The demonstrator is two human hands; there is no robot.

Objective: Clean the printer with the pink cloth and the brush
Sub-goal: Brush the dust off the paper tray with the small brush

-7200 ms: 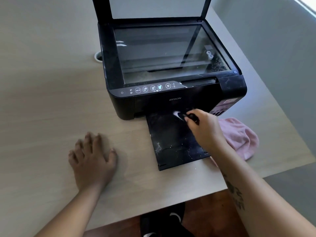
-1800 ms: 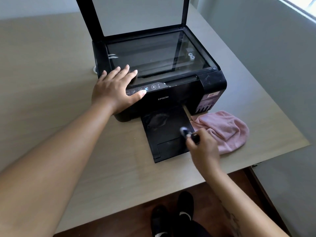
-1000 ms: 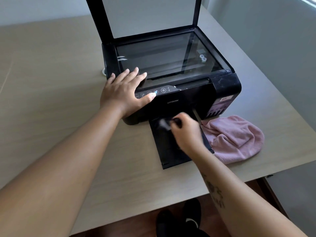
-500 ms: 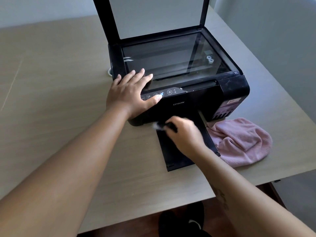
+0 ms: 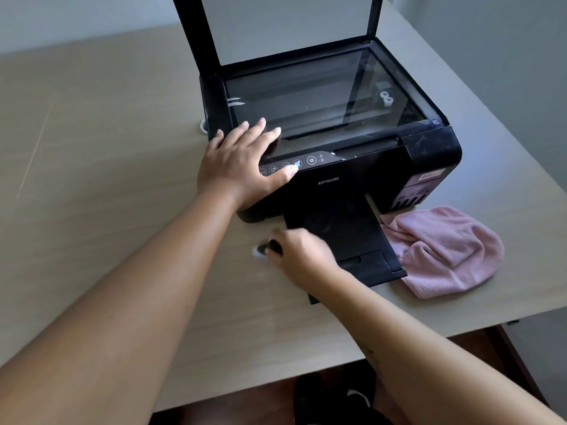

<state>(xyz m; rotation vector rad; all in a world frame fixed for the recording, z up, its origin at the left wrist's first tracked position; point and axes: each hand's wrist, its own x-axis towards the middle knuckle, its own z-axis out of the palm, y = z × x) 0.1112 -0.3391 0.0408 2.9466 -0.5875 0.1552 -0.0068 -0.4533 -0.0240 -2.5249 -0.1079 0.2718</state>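
The left hand (image 5: 242, 167) is lying flat and unclenched on the front-left corner of the Epson printer (image 5: 331, 142), fingers spread over the edge of the scanner glass (image 5: 322, 99) and the thumb reaching along the control panel (image 5: 302, 163). It is grasping nothing; the spread palm is most likely pressing the printer down so it does not slide while the other hand is brushing.

The right hand (image 5: 302, 254) is clenched around a small dark-handled brush (image 5: 268, 249), whose pale bristles are pointing away from the printer's output tray (image 5: 346, 240), over the bare bench (image 5: 122, 179) just left of that tray. Both are blurred, so the hand is moving fast, probably flicking dust off the tray's left edge and onto the bench. The right forearm is crossing the tray's front corner, wrist bent inward, with the left forearm stretching straight toward the printer beside it.

The pink cloth (image 5: 445, 253) is lying crumpled on the bench, touching the tray's right side and just below the printer's ink-tank corner, within easy reach for the wiping step. The scanner lid (image 5: 294, 23) is standing open, leaving the glass exposed for cleaning.
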